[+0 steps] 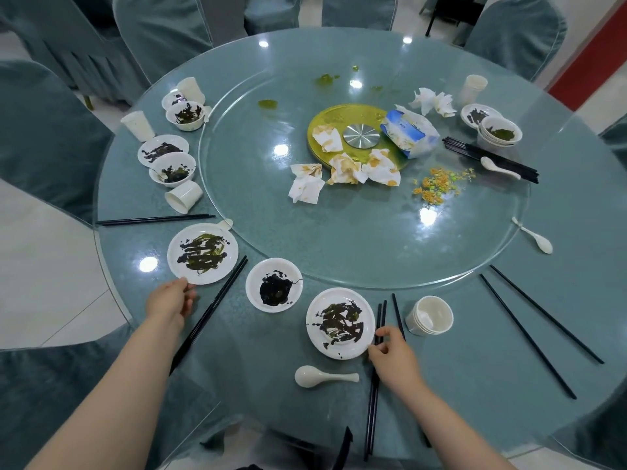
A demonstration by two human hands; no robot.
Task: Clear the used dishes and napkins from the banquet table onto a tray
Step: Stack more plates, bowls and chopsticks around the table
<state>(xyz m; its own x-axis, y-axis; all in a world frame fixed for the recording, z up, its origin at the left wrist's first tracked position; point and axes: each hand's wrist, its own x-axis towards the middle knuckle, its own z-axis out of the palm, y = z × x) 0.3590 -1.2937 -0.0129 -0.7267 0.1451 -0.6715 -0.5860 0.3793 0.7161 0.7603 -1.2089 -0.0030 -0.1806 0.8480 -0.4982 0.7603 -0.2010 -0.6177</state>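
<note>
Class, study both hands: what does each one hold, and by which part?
The left hand grips the stained plate by its near rim. The right hand pinches the black chopsticks near their upper ends.

No text can be read; the blue tissue pack may carry print, but it is too blurred.

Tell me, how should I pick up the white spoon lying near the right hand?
Probably by the handle. The spoon lies flat, bowl to the left and its slim handle pointing right, toward the right hand. Come from above on that right end and pinch the handle's sides; the rounded bowl looks wider and harder to pinch. The plate sits just beyond it, so stay on the near side.
</note>
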